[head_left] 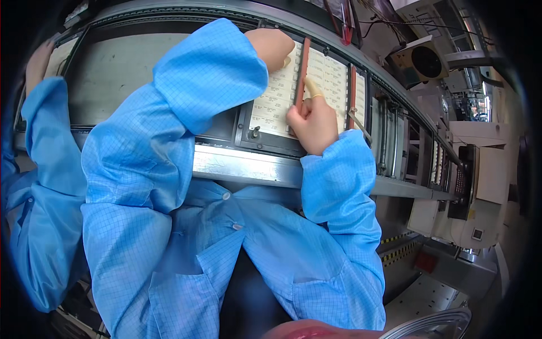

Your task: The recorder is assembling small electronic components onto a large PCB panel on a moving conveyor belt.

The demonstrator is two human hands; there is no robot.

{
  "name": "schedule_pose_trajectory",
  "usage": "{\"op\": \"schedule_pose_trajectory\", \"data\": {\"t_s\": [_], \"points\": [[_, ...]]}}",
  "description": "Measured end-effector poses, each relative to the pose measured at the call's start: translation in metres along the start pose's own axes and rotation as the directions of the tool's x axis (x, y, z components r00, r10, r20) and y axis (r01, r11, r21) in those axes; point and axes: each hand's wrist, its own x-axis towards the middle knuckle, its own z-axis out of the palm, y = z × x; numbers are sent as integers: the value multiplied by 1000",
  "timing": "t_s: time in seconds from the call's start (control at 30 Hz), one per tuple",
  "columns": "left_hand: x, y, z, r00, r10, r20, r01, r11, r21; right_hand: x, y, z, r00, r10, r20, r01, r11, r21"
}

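Two blue-sleeved arms reach over a conveyor to a dark-framed carrier holding white panels with rows of small printed marks. My left hand is curled above the panel's far left part; a pale finger cot shows, and whatever its fingertips hold is hidden. A reddish-brown strip lies across the panels from far to near. At its near end my right hand is closed, thumb on one side and cot-covered index finger stretched along the other. A second reddish-brown strip lies further right.
A metal rail runs along the conveyor's near side. At far left is a co-worker's hand and blue sleeve, beside a grey belt surface. Rollers, machine housings and a round black fan or speaker stand to the right.
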Motion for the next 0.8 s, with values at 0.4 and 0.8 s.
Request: {"op": "schedule_pose_trajectory", "data": {"t_s": [0.4,0.8], "points": [[-1,-4,-9,995,-100,19,98,990,99,5,-1,7,999,-28,44,29,999,-33],[-14,38,9,953,297,-52,-289,950,120,6,10,10,999,38,21,-38,999,0]]}}
